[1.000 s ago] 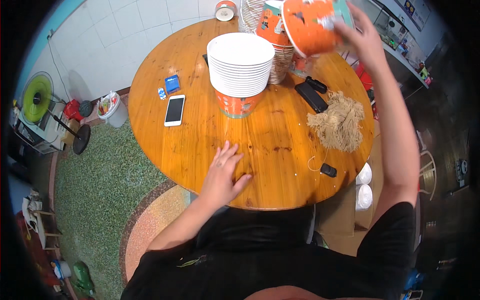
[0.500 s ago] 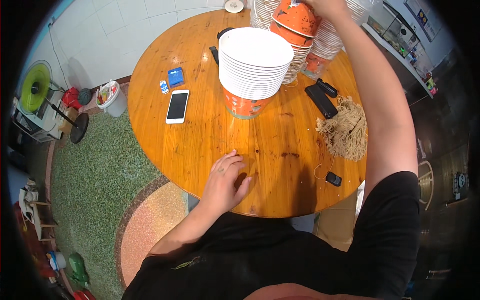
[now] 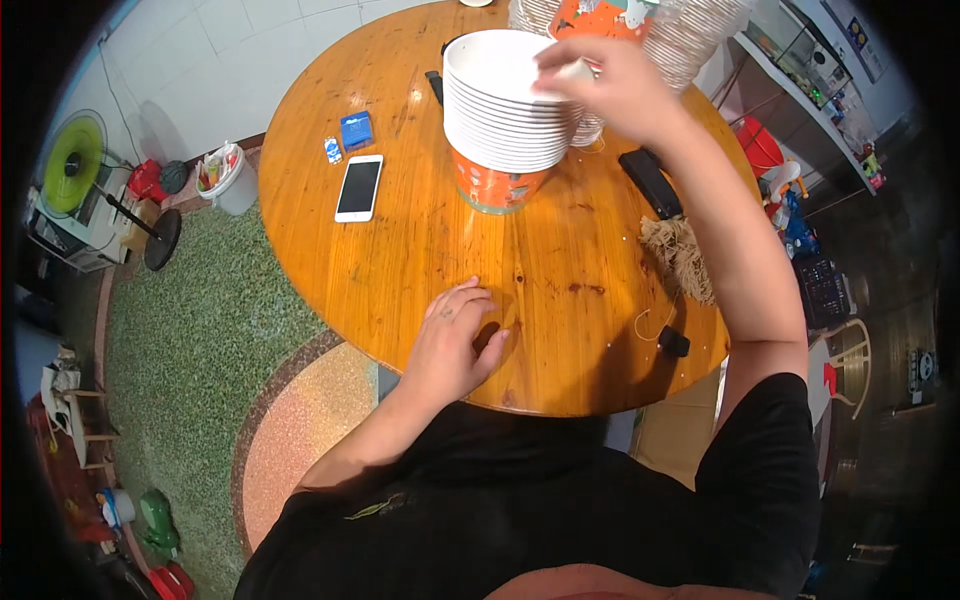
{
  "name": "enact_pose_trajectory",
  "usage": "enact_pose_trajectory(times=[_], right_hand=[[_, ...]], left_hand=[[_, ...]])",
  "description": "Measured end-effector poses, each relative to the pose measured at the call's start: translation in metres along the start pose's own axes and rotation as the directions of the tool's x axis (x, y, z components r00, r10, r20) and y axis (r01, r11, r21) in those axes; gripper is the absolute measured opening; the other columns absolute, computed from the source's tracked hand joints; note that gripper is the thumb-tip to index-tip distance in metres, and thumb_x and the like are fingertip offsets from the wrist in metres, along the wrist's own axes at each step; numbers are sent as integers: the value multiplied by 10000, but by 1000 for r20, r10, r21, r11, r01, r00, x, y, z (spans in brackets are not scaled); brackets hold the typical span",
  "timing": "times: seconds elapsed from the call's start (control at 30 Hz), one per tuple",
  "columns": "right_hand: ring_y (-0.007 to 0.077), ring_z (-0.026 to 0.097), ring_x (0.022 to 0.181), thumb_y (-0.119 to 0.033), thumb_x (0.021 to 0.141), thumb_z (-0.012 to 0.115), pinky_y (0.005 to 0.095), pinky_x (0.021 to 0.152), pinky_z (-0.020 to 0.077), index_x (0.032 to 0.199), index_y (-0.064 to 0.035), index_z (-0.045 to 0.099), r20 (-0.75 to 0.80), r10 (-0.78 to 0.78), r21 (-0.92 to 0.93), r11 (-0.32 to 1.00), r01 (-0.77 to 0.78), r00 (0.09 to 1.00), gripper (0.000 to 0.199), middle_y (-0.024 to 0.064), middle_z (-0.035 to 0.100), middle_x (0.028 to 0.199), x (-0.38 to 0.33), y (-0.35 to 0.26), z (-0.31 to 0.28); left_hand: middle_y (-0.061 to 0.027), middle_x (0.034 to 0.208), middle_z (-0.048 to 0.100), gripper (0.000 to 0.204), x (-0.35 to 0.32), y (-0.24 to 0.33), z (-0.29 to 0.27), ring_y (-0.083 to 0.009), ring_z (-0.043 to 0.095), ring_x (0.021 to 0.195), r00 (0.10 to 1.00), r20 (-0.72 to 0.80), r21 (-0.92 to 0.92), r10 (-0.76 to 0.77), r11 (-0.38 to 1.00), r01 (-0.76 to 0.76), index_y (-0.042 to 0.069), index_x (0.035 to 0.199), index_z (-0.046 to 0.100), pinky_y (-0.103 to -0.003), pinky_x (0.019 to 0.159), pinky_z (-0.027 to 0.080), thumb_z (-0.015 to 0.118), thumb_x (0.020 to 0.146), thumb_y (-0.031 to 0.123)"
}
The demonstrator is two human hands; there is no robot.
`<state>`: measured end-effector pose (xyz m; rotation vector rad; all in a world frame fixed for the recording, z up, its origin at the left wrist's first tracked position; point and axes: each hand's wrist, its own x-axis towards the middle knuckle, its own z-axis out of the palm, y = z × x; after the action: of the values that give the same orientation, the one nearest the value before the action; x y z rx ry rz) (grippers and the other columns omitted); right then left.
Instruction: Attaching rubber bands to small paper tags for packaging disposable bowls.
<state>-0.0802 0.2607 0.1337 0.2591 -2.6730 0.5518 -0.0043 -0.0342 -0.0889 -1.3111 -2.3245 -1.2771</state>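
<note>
A tall nested stack of white paper tubs (image 3: 506, 128) stands near the middle of the round wooden table, with an orange printed wall showing at its bottom. Over the right side of its top rim is my right hand (image 3: 612, 88), blurred, its fingers bent; a pale patch shows by the thumb, and I cannot tell if it is a held thing. My left hand (image 3: 455, 335) lies on the near part of the table, fingers spread, holding nothing. Behind the right hand are an orange printed tub (image 3: 605, 18) and more plastic-wrapped stacks of tubs (image 3: 695, 40).
On the table (image 3: 420, 280) are a white phone (image 3: 359, 188), a blue packet (image 3: 356, 130), a long black case (image 3: 650, 184), a bundle of beige string (image 3: 680, 258) partly behind my right forearm, and a small black object (image 3: 674, 342). A green fan (image 3: 75, 165) stands at the left.
My right hand has come from the orange tubs at the back toward me, down to the white stack's rim. The left hand stays on the table. The view has shifted slightly.
</note>
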Motion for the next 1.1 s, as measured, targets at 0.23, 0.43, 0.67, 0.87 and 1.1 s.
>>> enact_pose_trajectory(times=[0.23, 0.43, 0.67, 0.87, 1.1], right_hand=[[279, 730, 780, -300, 1016, 713, 400, 733, 554, 1116, -35, 788, -83, -20, -128, 992, 9, 996, 293, 173, 743, 842, -19, -16, 39], [345, 750, 976, -300, 1007, 632, 469, 889, 583, 1114, -59, 805, 114, 92, -162, 984, -73, 989, 316, 163, 788, 993, -13, -40, 21], [302, 774, 851, -240, 982, 719, 406, 814, 599, 1086, -11, 798, 60, 45, -198, 980, -32, 997, 264, 180, 788, 919, -11, -50, 13], [331, 760, 928, -242, 1009, 691, 442, 846, 586, 1091, -63, 800, -163, 78, -211, 971, -112, 984, 225, 173, 785, 983, -12, -42, 18], [363, 741, 854, -132, 961, 707, 469, 797, 578, 1002, -36, 778, -375, -354, -479, 865, 148, 857, 126, 176, 767, 926, -22, -52, 12]], left_hand=[[-194, 1231, 704, 355, 1, 3, 7, -408, 636, 1295, 999, 51, 25, 14, 1000, -15, 7, 1131, 655, -506, 1083, 496, 839, 851, 122], [-192, 1215, 712, 322, -2, 3, 5, -410, 640, 1285, 999, 35, 30, 37, 999, -38, 2, 1113, 671, -504, 1096, 487, 824, 866, 142], [-187, 1207, 717, 299, -5, 5, 6, -399, 637, 1291, 997, 71, 59, 10, 998, -14, -1, 1098, 690, -499, 1111, 481, 799, 888, 181], [-190, 1201, 717, 310, -6, 3, 8, -399, 635, 1292, 998, 57, 90, 29, 995, -34, -1, 1101, 692, -496, 1119, 475, 793, 892, 204], [-203, 1282, 683, 368, -11, 3, 12, -414, 616, 1311, 994, 37, 147, 99, 984, -103, 3, 1164, 674, -514, 1106, 484, 804, 883, 201]])
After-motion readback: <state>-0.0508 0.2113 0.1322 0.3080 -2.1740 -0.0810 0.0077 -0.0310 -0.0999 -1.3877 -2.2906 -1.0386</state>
